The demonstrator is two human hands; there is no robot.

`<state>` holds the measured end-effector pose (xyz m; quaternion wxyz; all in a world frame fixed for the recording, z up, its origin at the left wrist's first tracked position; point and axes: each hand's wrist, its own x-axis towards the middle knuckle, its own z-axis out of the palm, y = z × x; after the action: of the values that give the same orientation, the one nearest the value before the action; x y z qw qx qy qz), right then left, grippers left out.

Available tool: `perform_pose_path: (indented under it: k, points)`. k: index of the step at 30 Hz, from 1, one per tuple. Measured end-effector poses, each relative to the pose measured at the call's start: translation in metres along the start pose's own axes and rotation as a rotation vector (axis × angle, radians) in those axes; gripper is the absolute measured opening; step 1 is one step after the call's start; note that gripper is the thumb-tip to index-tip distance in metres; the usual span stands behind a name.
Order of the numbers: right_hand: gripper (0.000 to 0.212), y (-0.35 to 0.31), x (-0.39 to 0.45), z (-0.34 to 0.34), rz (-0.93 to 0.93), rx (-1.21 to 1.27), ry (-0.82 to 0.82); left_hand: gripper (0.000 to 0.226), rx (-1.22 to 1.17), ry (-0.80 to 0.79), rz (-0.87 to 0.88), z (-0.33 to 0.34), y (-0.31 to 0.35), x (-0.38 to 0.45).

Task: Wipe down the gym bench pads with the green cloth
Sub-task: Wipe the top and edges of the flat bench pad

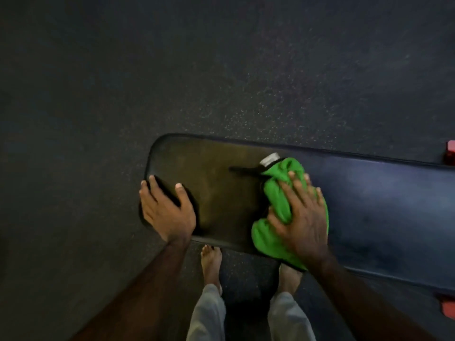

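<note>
Head view: right hand [301, 217] pressed the green cloth [278, 193] onto the bench pad [221, 193], fingers spread flat. Left hand [165, 210] rested at the pad's left end, fingers relaxed and apart.

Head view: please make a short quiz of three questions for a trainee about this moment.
1. True or false: the right hand presses the green cloth on the bench pad.
2. Where does the left hand rest? A) on the pad's end B) on the floor C) on the cloth
3. Fill in: the person's feet are ____.

Key: 1 true; 2 A; 3 bare.
</note>
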<state>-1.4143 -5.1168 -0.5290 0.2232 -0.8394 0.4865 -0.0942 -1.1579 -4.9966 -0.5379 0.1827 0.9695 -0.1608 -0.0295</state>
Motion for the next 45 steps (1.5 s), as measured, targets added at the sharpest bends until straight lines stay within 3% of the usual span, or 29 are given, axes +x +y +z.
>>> perform_pose_path:
  k: [3,4,8,10,16,18,21,24,28,32,38,45]
  points:
    - [0.076,-0.054,0.015,0.019,0.261,0.080,0.096,0.067,-0.022,-0.033,-0.023,0.000,-0.001,-0.001]
    - [0.076,-0.071,0.014,0.027,0.200,0.052,0.064,0.067,-0.034,-0.039,-0.021,0.000,-0.003,0.000]
    - [0.074,-0.089,0.027,0.048,-0.419,-0.110,-0.210,0.061,-0.116,-0.045,-0.022,-0.001,-0.007,0.001]
    - [0.071,-0.087,0.053,0.050,-0.489,-0.125,-0.223,0.060,-0.142,-0.046,-0.035,-0.001,-0.007,0.002]
    - [0.071,-0.153,0.079,0.071,0.054,-0.031,0.006,0.063,-0.187,-0.104,-0.055,-0.010,-0.003,0.005]
    - [0.073,-0.166,0.073,0.076,0.014,-0.039,-0.042,0.059,-0.221,-0.128,0.000,-0.015,-0.002,0.010]
    - [0.075,-0.150,0.074,0.064,-0.177,-0.043,-0.187,0.049,-0.227,-0.144,0.228,-0.015,-0.006,0.015]
    - [0.073,-0.116,0.068,0.045,-0.184,-0.093,-0.223,0.047,-0.233,-0.210,0.405,-0.012,0.011,0.008]
    - [0.067,-0.051,0.047,0.004,-0.011,-0.058,-0.146,0.056,-0.216,-0.368,0.614,0.007,0.082,-0.036]
    - [0.065,0.021,0.023,-0.033,0.101,-0.016,-0.096,0.062,-0.213,-0.443,0.687,0.032,0.146,-0.097]
    - [0.070,0.159,-0.023,-0.103,0.199,-0.033,-0.052,0.063,-0.179,-0.548,0.792,0.062,0.233,-0.212]
    - [0.076,0.382,-0.081,-0.203,0.339,-0.126,0.086,0.061,-0.213,-0.612,0.945,0.121,0.372,-0.368]
